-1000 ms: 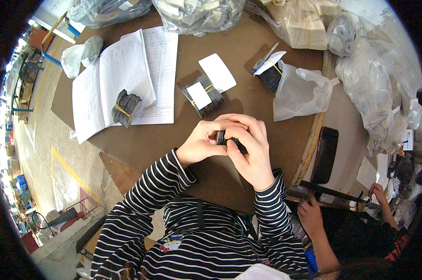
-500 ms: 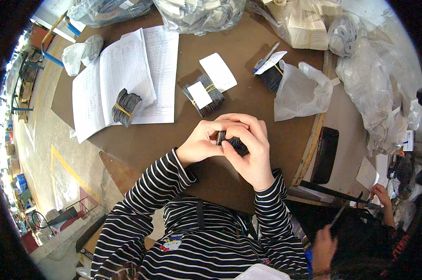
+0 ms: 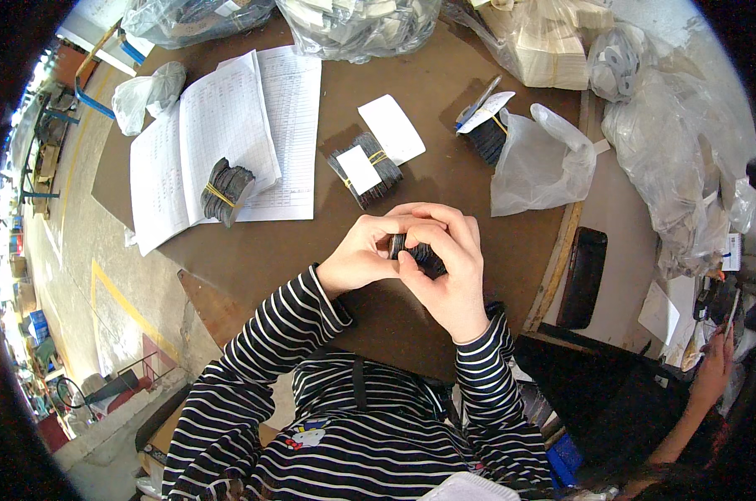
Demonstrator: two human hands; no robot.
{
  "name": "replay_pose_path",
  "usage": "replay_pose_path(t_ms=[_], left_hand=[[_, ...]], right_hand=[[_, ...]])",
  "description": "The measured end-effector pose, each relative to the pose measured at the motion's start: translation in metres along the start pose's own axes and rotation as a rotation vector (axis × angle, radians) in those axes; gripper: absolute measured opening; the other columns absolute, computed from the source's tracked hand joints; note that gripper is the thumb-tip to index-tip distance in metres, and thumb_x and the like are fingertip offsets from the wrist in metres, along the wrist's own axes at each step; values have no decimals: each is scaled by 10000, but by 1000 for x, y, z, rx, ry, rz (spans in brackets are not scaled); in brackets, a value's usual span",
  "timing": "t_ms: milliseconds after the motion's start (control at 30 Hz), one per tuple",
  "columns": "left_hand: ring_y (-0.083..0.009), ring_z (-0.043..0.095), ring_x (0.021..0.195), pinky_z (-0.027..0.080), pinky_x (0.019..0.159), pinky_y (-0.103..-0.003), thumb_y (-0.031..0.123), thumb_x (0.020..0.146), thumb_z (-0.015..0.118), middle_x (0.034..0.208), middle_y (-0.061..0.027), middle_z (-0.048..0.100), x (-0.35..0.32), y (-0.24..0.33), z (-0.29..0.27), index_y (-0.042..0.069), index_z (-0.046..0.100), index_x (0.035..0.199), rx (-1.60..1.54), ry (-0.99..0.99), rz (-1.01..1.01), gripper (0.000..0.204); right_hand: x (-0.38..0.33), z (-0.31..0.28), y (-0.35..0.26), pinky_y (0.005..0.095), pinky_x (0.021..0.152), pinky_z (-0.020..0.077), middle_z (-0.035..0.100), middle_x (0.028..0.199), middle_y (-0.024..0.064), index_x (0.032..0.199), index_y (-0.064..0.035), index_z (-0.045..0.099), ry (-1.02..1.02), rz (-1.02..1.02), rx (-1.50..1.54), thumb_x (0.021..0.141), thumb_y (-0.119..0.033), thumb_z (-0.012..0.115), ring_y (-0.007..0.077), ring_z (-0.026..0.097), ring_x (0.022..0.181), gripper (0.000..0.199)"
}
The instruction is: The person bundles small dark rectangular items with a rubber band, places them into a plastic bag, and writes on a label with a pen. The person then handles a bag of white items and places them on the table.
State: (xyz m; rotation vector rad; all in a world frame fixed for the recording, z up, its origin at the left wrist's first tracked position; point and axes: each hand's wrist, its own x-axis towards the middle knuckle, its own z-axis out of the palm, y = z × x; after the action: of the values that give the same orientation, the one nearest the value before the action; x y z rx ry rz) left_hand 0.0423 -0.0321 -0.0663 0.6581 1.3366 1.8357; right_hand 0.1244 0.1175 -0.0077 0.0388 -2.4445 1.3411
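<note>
Between my two hands is a small stack of thin black pieces (image 3: 428, 260), held above the near part of the brown table (image 3: 269, 250). My left hand (image 3: 365, 253) closes on the stack's left end, its fingers behind. My right hand (image 3: 451, 271) curls round the right side, thumb and forefinger bent over it; part of the stack is hidden by the fingers. Just beyond my hands lies a banded bundle of black pieces (image 3: 386, 169) with a white slip (image 3: 359, 171) on it. Another banded black bundle (image 3: 226, 192) rests on the open notebook (image 3: 157, 179).
At the right stand a third black bundle (image 3: 485, 140), a pen (image 3: 483, 98) and a clear plastic bag (image 3: 537, 171). Filled plastic bags (image 3: 357, 29) line the far edge. A black case (image 3: 583, 278) lies beyond the table's right edge. A co-worker's arm (image 3: 700, 392) is at lower right.
My hands and the stack stay almost where they were. At lower right, the co-worker's arm has reached farther out to the right, and the dark bar there is gone from its earlier place.
</note>
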Motion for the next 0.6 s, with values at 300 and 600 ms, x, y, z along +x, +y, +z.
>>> replay_pose_path(t_ms=[300,600], left_hand=[[-97,558,964,471,889,-287,-33,750,729,1032,-15,629,1,6,3,5,672,1098,72,5,34,355],[-298,599,1174,474,992,-396,20,765,736,1263,-157,616,7,-1,2,23,627,1200,400,-45,319,448]], right_hand=[[1,0,-3,382,877,455,625,1157,97,893,-74,630,9,7,-1,701,-4,743,292,549,1004,233],[-3,2,-1,396,870,477,622,1175,65,894,-114,647,30,-12,-92,714,-88,785,307,546,1001,228]])
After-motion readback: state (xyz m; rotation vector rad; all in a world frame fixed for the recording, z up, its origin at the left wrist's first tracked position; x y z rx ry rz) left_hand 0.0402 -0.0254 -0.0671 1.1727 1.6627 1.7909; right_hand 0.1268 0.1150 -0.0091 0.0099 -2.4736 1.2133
